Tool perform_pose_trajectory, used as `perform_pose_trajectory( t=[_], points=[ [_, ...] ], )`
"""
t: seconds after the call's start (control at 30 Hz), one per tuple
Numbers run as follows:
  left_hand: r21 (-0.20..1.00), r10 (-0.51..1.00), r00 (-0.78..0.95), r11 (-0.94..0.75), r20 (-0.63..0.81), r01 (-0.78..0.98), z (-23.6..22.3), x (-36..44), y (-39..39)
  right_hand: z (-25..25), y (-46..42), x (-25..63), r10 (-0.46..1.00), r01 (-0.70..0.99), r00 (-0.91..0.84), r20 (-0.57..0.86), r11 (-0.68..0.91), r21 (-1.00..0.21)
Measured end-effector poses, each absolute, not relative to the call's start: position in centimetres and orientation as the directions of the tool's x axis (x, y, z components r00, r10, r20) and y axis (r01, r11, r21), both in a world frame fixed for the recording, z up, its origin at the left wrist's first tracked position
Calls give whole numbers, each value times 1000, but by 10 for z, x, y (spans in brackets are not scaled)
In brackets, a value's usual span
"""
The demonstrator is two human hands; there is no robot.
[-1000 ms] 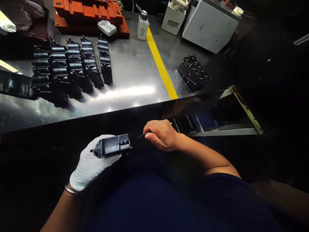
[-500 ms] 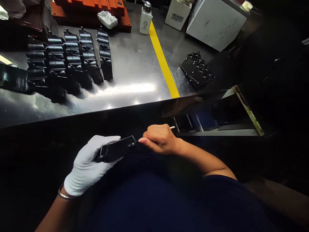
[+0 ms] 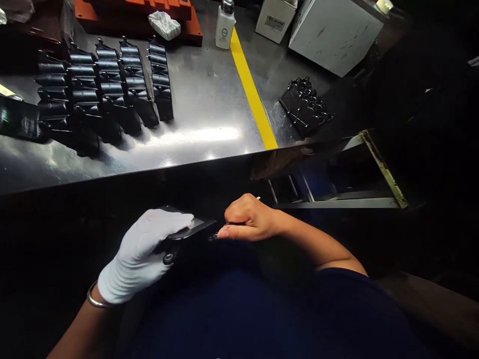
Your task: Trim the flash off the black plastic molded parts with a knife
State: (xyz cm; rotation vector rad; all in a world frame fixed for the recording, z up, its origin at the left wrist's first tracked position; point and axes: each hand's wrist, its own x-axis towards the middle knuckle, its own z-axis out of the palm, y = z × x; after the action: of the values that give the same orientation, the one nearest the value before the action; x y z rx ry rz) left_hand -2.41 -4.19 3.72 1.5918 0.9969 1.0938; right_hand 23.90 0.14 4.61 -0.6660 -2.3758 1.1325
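In a white glove, my left hand (image 3: 144, 249) grips a black plastic part (image 3: 198, 227) between thumb and fingers. The part is tilted, with a flat face upward and a round ringed boss showing below my fingers. Bare and closed, my right hand (image 3: 249, 219) is at the part's right end. A thin tool is in that fist; only its pale tip (image 3: 258, 198) pokes out above the knuckles. The tool's working end is dark and hard to make out, and I cannot tell whether it touches the part.
Several black ribbed parts (image 3: 130, 75) stand in rows on the metal bench (image 3: 198, 109). Another black part (image 3: 303, 107) lies right of the yellow tape (image 3: 254, 94). Behind are a white bottle (image 3: 225, 27), an orange fixture (image 3: 112, 20), a crumpled white cloth (image 3: 164, 25) and boxes (image 3: 276, 20).
My left hand has turned the black part, so its flat face now tilts up and the ringed boss shows. My right fist has rotated a little, and less of the tool's pale end sticks out.
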Motion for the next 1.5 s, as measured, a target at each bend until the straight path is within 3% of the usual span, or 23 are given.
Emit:
perform_pose_trajectory(
  t=[0.1, 0.17, 0.23, 0.33, 0.47, 0.67, 0.9, 1.1, 1.5],
  points=[
    [982, 975, 221, -19, -23, 186, 32, -28, -43, 46, 6, 235, 567, 233, -764, 307, 687, -689],
    [968, 948, 213, 209, -236, 141, 26, -30, -41, 47, 11, 231, 523, 241, -744, 417, 791, -563],
    [945, 899, 292, 318, -327, 80, 21, -30, -38, 48, 16, 226, 468, 251, -749, 469, 856, -452],
    [931, 842, 421, 366, -337, 13, 14, -28, -35, 48, 21, 222, 409, 247, -793, 452, 894, -374],
    [932, 824, 465, 363, -323, 5, 8, -25, -35, 45, 23, 220, 394, 255, -818, 420, 901, -350],
    [941, 833, 462, 339, -306, 10, 1, -27, -34, 42, 21, 220, 431, 289, -780, 454, 891, -350],
    [980, 877, 439, 193, -196, 50, 5, -16, -32, 37, 21, 221, 444, 347, -751, 488, 895, -281],
    [971, 883, 421, 238, -206, -26, 11, -9, -34, 36, 21, 222, 438, 349, -692, 573, 899, -266],
    [949, 890, 356, 313, -285, -23, 15, -3, -32, 32, 23, 222, 451, 390, -664, 596, 889, -239]
  ],
)
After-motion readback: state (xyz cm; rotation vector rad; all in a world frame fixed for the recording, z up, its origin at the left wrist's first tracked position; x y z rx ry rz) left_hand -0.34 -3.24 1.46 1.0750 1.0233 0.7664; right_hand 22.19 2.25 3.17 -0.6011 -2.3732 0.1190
